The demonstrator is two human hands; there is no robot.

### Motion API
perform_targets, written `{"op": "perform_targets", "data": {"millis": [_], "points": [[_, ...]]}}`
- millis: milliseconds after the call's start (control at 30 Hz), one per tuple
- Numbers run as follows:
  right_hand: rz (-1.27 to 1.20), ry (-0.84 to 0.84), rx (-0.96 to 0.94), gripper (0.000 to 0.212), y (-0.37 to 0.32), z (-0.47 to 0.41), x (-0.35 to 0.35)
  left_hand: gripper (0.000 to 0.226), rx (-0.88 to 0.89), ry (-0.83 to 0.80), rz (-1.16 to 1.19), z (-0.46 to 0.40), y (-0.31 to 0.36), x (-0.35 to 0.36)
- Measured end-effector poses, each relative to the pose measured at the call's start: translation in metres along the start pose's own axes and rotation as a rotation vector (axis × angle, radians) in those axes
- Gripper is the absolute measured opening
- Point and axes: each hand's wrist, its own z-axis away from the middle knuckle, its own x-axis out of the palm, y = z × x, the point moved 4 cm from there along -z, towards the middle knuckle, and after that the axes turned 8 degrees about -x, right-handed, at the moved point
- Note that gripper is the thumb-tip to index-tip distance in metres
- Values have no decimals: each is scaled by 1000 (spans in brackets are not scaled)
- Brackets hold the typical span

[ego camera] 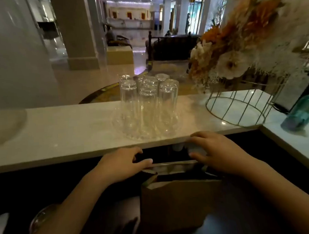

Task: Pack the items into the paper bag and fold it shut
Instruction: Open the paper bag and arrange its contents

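A brown paper bag (178, 202) stands upright on the dark lower counter, its mouth open toward me. My left hand (122, 164) rests at the bag's far left top corner, thumb on the rim. Over the far right side of the mouth, my right hand (215, 153) curls around a small pale item (197, 150); the item is blurred and mostly hidden by the fingers. The inside of the bag is dark, and I cannot tell what lies in it.
A white raised ledge (61, 137) runs across just beyond the bag. On it stand several upturned clear glasses (149, 106) on a glass tray, and a wire-framed dried flower arrangement (239, 104). A teal bottle (301, 111) lies at right. A glass rim (40, 218) shows at lower left.
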Motion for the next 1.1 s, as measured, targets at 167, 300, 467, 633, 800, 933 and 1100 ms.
{"op": "perform_targets", "data": {"millis": [167,300,467,633,800,933,1100], "points": [[-95,105,48,35,12,29,24,74,-112,189,-178,11,11,26],[-244,363,207,17,21,44,45,54,-160,213,-29,17,23,39],[-464,450,333,9,28,48,69,40,-209,233,187,20,17,45],[-610,422,409,21,31,51,77,59,-237,206,371,27,-2,41],[-650,258,508,46,28,53,77,72,-271,131,517,35,-17,39],[-576,165,506,80,15,49,72,53,-254,80,562,44,-30,37],[-579,197,512,85,0,42,70,54,-251,86,573,67,-50,28]]}}
